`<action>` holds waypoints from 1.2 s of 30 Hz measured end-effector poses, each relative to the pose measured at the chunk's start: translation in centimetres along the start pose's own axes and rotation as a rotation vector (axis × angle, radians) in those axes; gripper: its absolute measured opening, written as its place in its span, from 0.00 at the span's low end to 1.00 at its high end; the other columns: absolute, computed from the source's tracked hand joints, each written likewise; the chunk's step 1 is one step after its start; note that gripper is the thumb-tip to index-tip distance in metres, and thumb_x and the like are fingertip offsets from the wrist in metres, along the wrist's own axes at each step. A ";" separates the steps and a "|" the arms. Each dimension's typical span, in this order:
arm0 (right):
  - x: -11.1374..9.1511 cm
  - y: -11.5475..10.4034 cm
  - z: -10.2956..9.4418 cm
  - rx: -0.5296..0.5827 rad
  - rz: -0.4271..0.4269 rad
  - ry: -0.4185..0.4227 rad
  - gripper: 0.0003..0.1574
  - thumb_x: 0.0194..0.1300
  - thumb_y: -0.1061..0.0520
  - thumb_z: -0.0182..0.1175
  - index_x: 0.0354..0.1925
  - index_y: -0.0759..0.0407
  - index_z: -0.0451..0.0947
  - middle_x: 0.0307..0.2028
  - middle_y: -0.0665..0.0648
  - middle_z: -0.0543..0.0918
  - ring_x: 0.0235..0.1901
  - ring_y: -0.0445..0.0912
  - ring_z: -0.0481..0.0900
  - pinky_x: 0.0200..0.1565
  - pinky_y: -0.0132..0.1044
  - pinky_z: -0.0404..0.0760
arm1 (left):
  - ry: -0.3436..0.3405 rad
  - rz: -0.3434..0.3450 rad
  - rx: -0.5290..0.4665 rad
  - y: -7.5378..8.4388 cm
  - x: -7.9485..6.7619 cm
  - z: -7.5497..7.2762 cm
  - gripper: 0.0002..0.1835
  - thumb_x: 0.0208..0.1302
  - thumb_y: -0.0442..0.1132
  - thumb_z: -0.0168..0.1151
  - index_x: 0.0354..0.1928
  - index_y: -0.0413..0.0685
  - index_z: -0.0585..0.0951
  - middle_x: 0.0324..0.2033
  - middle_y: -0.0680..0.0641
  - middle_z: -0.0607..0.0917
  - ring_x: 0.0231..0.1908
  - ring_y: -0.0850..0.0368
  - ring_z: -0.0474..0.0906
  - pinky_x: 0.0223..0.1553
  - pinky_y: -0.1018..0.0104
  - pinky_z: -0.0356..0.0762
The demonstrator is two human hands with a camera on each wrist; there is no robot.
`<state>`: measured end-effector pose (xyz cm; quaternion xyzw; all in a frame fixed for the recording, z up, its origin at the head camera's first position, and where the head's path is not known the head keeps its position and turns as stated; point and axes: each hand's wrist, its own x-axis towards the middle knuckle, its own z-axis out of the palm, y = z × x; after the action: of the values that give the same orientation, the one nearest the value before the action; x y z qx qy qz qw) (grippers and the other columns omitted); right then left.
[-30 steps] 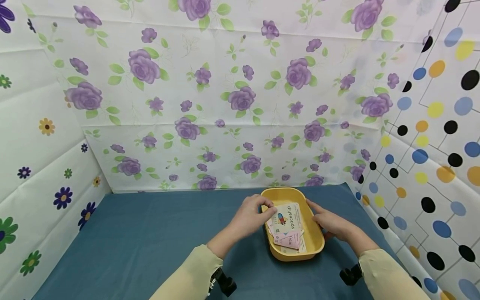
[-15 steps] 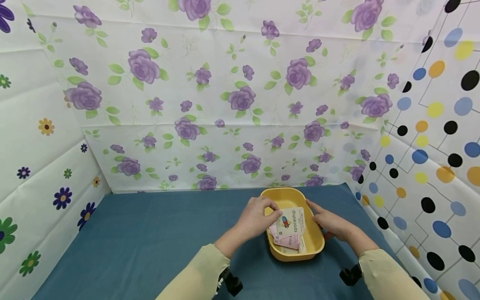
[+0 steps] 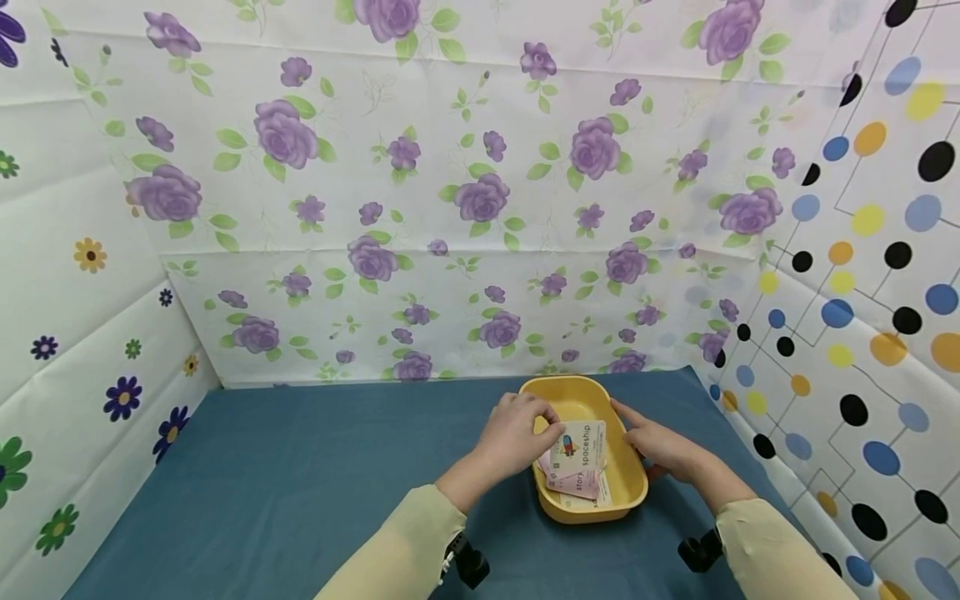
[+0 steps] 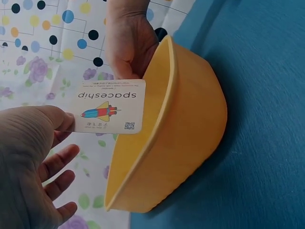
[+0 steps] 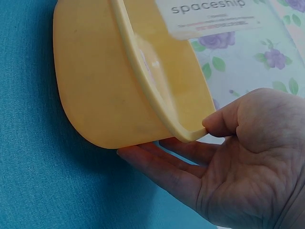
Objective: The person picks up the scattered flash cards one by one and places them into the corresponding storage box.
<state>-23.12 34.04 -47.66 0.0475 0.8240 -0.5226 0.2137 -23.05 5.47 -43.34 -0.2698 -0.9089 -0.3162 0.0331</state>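
Between thumb and forefinger, my left hand (image 3: 517,435) pinches a white picture card (image 4: 112,107) by one edge. It bears a rocket drawing and the word "spaceship". In the left wrist view, the other fingers are spread apart from the card. The card is above the mouth of a yellow plastic tub (image 3: 632,492). My right hand (image 3: 663,446) holds the tub's far right side, with the thumb (image 5: 221,121) at the rim and the fingers against the outside wall. A pink card (image 3: 576,484) marked "story" and another white card (image 3: 581,502) lie inside the tub, partly covered.
The tub stands on a blue cloth-covered table (image 3: 300,483), toward its right side. Behind rises a flower-print sheet (image 3: 420,208). A dotted sheet (image 3: 862,333) borders the right, and another flowered sheet (image 3: 82,333) the left. Dark wrist cameras (image 3: 472,567) are strapped below the hands.
My left hand has shifted slightly right with the spaceship card, and the card sits a little nearer to me than before. The right hand and the tub have stayed in place.
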 end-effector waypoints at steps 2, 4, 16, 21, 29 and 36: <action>0.0 0.0 0.0 -0.001 0.001 0.000 0.47 0.78 0.61 0.44 0.83 0.40 0.35 0.76 0.75 0.48 0.54 0.61 0.80 0.37 0.57 0.85 | -0.004 0.004 0.025 -0.1 0.0 0.1 0.08 0.74 0.53 0.62 0.36 0.65 0.84 0.51 0.55 0.82 0.62 0.46 0.71 0.63 0.45 0.68; 0.0 0.0 0.0 -0.002 0.003 0.001 0.47 0.78 0.61 0.44 0.83 0.40 0.35 0.76 0.75 0.49 0.54 0.61 0.80 0.37 0.57 0.85 | -0.008 0.007 0.048 -0.2 0.0 0.2 0.08 0.74 0.54 0.61 0.36 0.65 0.84 0.51 0.55 0.82 0.62 0.46 0.70 0.63 0.45 0.68; 0.2 0.0 -0.1 -0.010 0.011 0.005 0.48 0.77 0.61 0.44 0.83 0.39 0.34 0.77 0.75 0.47 0.56 0.62 0.79 0.37 0.57 0.85 | -0.029 0.018 0.161 -0.1 0.6 0.8 0.09 0.74 0.55 0.61 0.36 0.66 0.84 0.54 0.54 0.81 0.60 0.48 0.70 0.62 0.48 0.68; 0.2 -0.1 0.0 -0.016 0.016 0.007 0.47 0.78 0.60 0.45 0.83 0.39 0.35 0.77 0.75 0.47 0.58 0.65 0.76 0.38 0.57 0.85 | -0.054 0.024 0.207 0.0 0.8 1.2 0.09 0.74 0.55 0.61 0.35 0.66 0.85 0.54 0.54 0.81 0.59 0.49 0.70 0.62 0.48 0.68; 0.0 -0.2 0.1 -0.019 0.013 0.010 0.47 0.78 0.61 0.44 0.83 0.40 0.34 0.78 0.74 0.44 0.62 0.69 0.73 0.38 0.58 0.85 | -0.090 0.036 0.243 0.1 1.1 1.8 0.10 0.74 0.56 0.61 0.35 0.67 0.85 0.52 0.55 0.81 0.60 0.48 0.70 0.64 0.48 0.68; 0.0 -0.2 0.1 -0.012 0.012 0.009 0.47 0.77 0.61 0.43 0.83 0.40 0.35 0.77 0.75 0.47 0.58 0.65 0.77 0.38 0.57 0.85 | -0.132 0.036 0.280 0.3 1.3 2.1 0.10 0.73 0.56 0.61 0.34 0.68 0.85 0.52 0.55 0.81 0.63 0.49 0.69 0.65 0.48 0.66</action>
<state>-23.15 33.83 -47.50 0.0533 0.8278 -0.5161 0.2136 -23.77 7.58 -44.54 -0.2990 -0.9393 -0.1672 0.0165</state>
